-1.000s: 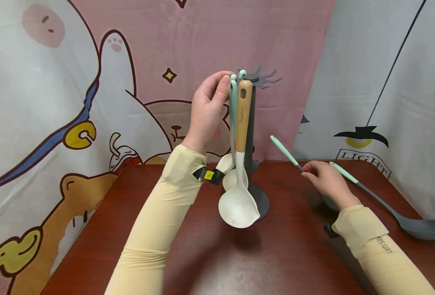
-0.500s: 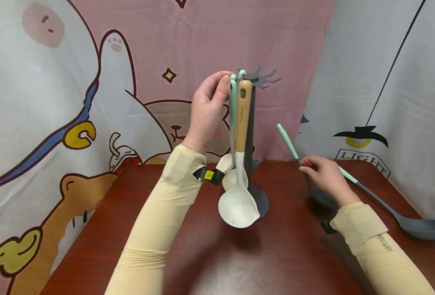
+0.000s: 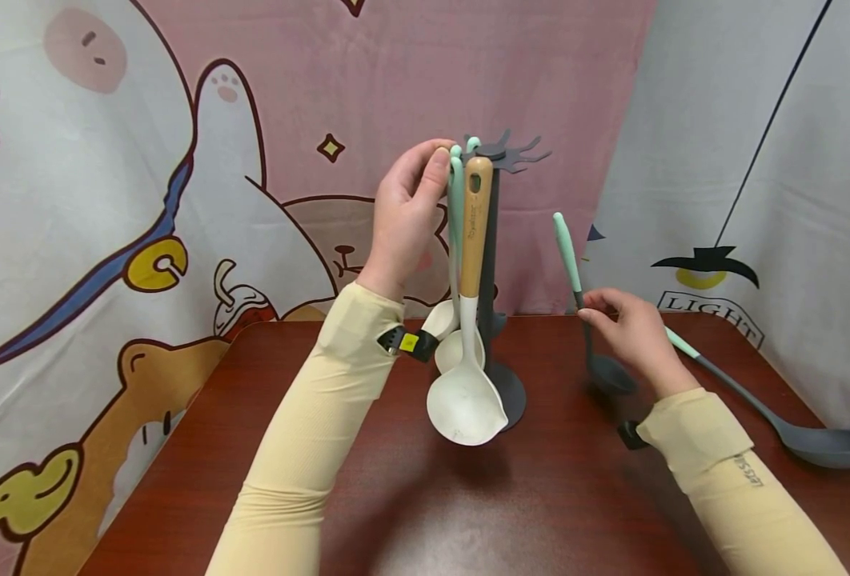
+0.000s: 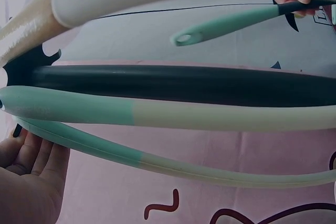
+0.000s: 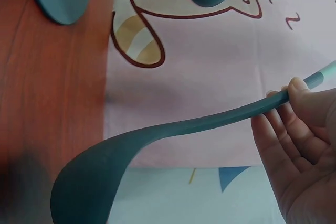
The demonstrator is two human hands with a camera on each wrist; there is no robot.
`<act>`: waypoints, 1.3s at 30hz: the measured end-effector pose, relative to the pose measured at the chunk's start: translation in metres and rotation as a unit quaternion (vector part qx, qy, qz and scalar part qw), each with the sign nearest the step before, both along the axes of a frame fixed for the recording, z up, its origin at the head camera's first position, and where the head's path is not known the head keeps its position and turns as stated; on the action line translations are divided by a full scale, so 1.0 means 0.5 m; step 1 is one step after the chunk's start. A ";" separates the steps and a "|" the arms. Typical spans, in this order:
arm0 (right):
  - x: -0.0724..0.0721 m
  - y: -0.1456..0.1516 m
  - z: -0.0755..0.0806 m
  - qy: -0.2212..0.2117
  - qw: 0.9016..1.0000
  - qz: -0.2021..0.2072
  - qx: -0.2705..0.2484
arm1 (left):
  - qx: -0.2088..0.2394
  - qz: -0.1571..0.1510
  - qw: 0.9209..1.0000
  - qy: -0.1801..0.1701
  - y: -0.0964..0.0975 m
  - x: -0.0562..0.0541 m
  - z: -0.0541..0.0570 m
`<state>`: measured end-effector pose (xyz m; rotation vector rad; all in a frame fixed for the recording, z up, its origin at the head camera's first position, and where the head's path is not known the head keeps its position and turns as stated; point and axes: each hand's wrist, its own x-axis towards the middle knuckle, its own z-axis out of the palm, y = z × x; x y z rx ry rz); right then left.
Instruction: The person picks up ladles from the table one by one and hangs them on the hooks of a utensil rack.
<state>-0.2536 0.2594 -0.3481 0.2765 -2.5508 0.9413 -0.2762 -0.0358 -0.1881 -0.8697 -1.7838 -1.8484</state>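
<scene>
My left hand (image 3: 410,200) is raised to the top of a dark grey utensil rack (image 3: 491,240). Its thumb and fingers pinch at the rack's prongs, beside a mint handle (image 4: 68,106); the exact contact is partly hidden. From the rack hang a white ladle (image 3: 466,404) with a wooden handle and white utensils (image 3: 459,352) with mint handles. To the right, my right hand (image 3: 630,332) pinches the grey neck of a ladle (image 3: 610,374) below its mint handle. That ladle stands nearly upright, bowl down. In the right wrist view its neck (image 5: 210,121) crosses between thumb and fingers.
A long grey spoon (image 3: 824,444) with a mint handle end lies at the right side of the red-brown table (image 3: 367,496). Bare prongs (image 3: 529,152) stick out on the rack's right. Behind the table hangs a printed cloth (image 3: 555,88).
My right hand has lifted slightly and moved a little left, turning the grey ladle from a slant to nearly upright. The left hand and rack stay where they were.
</scene>
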 end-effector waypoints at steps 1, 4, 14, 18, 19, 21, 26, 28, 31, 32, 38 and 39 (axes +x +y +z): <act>0.001 -0.002 0.004 0.004 1.000 -0.001 -0.001 | -0.001 0.000 1.000 0.004 0.000 0.000 0.000; 0.002 -0.006 0.017 0.017 1.000 0.000 -0.008 | 0.003 -0.001 1.000 0.001 0.001 -0.002 0.000; -0.001 -0.017 0.050 0.037 0.999 -0.020 -0.032 | -0.003 0.005 1.000 -0.002 0.002 -0.002 0.000; 0.001 -0.026 0.061 0.041 0.998 -0.023 -0.046 | -0.003 0.006 1.000 -0.005 0.002 -0.002 0.001; 0.001 -0.028 0.064 0.043 0.997 -0.023 -0.051 | -0.001 0.006 1.000 -0.008 0.002 -0.002 0.001; 0.002 -0.034 0.070 0.048 0.997 -0.024 -0.059 | 0.001 0.006 1.000 -0.004 0.002 -0.003 0.001; 0.002 -0.045 0.082 0.062 0.994 -0.018 -0.088 | 0.004 0.003 1.000 0.005 0.003 -0.005 0.000; 0.000 -0.050 0.085 0.070 0.992 -0.017 -0.099 | 0.005 0.003 1.000 0.001 0.004 -0.005 0.000; -0.004 -0.057 0.089 0.086 0.990 -0.016 -0.114 | 0.006 0.003 1.000 0.001 0.005 -0.005 0.000; -0.005 -0.059 0.089 0.090 0.989 -0.015 -0.120 | 0.006 0.003 1.000 0.001 0.005 -0.005 0.000; -0.008 -0.071 0.097 0.105 0.983 -0.004 -0.149 | 0.003 0.004 1.000 0.003 0.006 -0.005 -0.001; -0.008 -0.073 0.099 0.107 0.982 -0.001 -0.153 | 0.003 0.004 1.000 0.000 0.006 -0.005 -0.001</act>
